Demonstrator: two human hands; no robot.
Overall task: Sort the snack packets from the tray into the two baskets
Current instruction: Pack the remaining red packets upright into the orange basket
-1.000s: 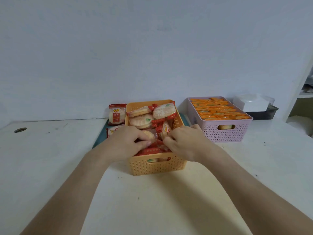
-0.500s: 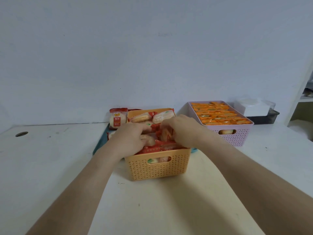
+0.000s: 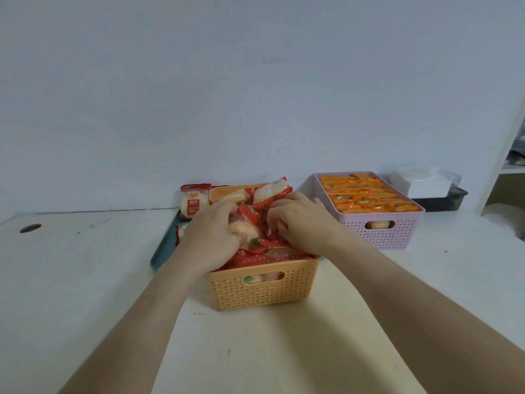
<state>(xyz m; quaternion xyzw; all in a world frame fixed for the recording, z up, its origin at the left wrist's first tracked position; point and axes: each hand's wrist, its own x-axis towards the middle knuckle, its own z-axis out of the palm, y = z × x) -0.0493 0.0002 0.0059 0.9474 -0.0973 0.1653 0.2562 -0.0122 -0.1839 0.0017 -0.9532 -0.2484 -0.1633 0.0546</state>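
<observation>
While both hands [image 3: 255, 226] clutch crinkly red-and-white snack packets [image 3: 250, 234] heaped in the orange plastic basket [image 3: 264, 288], I judge them light, brittle, best pinched by sealed edges.

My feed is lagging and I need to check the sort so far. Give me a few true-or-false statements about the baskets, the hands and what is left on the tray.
1. Both hands are in the orange basket. True: the left hand and right hand press on its red-wrapped packets.
2. The pink basket is empty. False: it is filled with orange packets.
3. A red-and-white packet stands behind the orange basket, outside it. True.
4. The pink basket sits on the teal tray. False: it sits on the white table, right of the tray.
</observation>
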